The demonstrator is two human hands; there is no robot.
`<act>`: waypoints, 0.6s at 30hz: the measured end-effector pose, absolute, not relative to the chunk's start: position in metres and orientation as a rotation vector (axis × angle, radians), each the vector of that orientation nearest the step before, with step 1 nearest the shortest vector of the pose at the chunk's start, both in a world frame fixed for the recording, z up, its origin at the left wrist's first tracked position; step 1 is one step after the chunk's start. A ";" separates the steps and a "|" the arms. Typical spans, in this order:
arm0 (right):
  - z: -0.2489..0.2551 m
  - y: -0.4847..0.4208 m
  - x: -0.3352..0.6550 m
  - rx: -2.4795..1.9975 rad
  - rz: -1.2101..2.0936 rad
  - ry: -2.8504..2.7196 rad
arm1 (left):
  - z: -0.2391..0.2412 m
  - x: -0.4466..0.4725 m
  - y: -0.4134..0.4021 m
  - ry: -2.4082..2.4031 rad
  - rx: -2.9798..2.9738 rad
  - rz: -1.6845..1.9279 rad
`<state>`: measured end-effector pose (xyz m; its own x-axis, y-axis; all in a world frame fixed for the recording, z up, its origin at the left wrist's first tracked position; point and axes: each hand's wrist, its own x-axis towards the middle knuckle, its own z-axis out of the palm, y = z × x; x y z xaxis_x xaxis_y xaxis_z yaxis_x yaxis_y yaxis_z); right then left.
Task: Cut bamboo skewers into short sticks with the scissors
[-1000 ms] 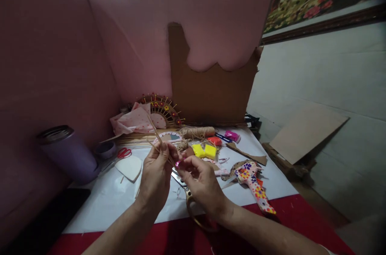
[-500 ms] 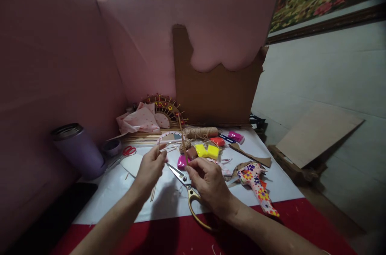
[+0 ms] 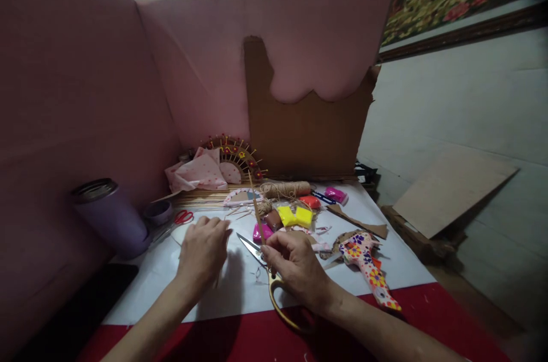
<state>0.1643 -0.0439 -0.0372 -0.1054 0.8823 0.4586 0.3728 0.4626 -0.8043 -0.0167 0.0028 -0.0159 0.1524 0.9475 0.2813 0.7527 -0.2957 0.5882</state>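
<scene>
My right hand (image 3: 295, 265) is pinched on a thin wooden stick (image 3: 256, 210) that stands almost upright above the white sheet (image 3: 240, 293). Gold-handled scissors (image 3: 268, 273) lie under that hand, blades pointing left and away. My left hand (image 3: 202, 253) rests low on the sheet, fingers curled down over a white foam piece and some loose sticks; whether it holds anything I cannot make out. Just beyond the stick lie pink clay (image 3: 262, 232), brown clay and yellow clay (image 3: 293, 215) packets.
A flower-painted glue gun (image 3: 363, 262) lies at the right. A purple tumbler (image 3: 109, 216) and red scissors (image 3: 184, 216) stand left. Twine spool (image 3: 286, 188), a bundle of sticks, a decorated cardboard fan (image 3: 233, 156) and a pink-covered cardboard wall (image 3: 299, 122) are behind.
My hands were together working the stick and pink clay. They have separated; the left hand dropped to the sheet, and the right keeps the stick upright, slightly lower.
</scene>
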 end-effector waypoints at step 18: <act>-0.037 -0.034 0.163 -0.904 1.712 -0.852 | -0.017 0.019 -0.005 1.002 1.323 1.395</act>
